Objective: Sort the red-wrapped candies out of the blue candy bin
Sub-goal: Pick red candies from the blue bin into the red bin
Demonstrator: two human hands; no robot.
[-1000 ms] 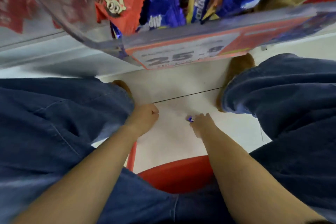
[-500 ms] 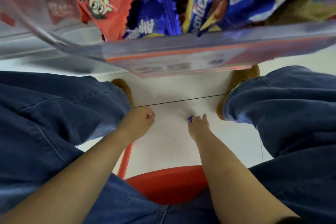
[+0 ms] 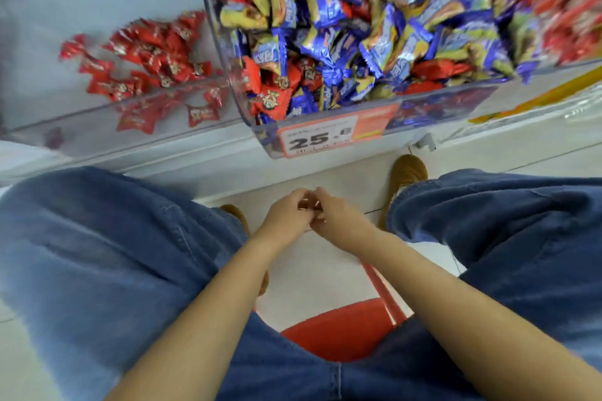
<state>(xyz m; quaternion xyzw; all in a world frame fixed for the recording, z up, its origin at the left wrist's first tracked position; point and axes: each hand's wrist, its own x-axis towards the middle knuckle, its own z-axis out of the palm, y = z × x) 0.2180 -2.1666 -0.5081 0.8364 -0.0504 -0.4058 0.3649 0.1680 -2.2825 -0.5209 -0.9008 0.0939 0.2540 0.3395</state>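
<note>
Two compartments: one clear-walled section at the left and the blue candy bin (image 3: pixel 456 98) at the right are sitting side by side on a pale shelf (image 3: pixel 182 153).
Left compartment: a loose pile of red-wrapped candies (image 3: pixel 146 55) is lying on its pale floor, near the dividing wall.
Left leg: blue denim (image 3: pixel 97 254) is filling the lower left, with a brown shoe partly showing beside it.
Floor: pale tiles (image 3: pixel 312 264) with one thin dark joint line are showing between the legs.
Left hand (image 3: pixel 286 215): it is hanging low between the knees, fingers curled and touching the other hand; I cannot tell if it is holding anything.
Right hand (image 3: pixel 335 218): it is meeting the left one, fingers bent inward; what it is pinching, if anything, is too blurred to tell.
Stool: a red seat (image 3: pixel 338 329) is showing below the forearms, with a red leg going toward the floor.
Blue candy bin: many blue and yellow wrappers are filling it, and red ones are still lying mixed among them, mostly at the front left corner and far right.
Price label (image 3: pixel 322 137): an orange-framed tag reading 25 is sticking on the bin's front wall.
Right leg: denim again, with a brown shoe (image 3: pixel 407 172) standing on the tiles under the shelf edge.
</note>
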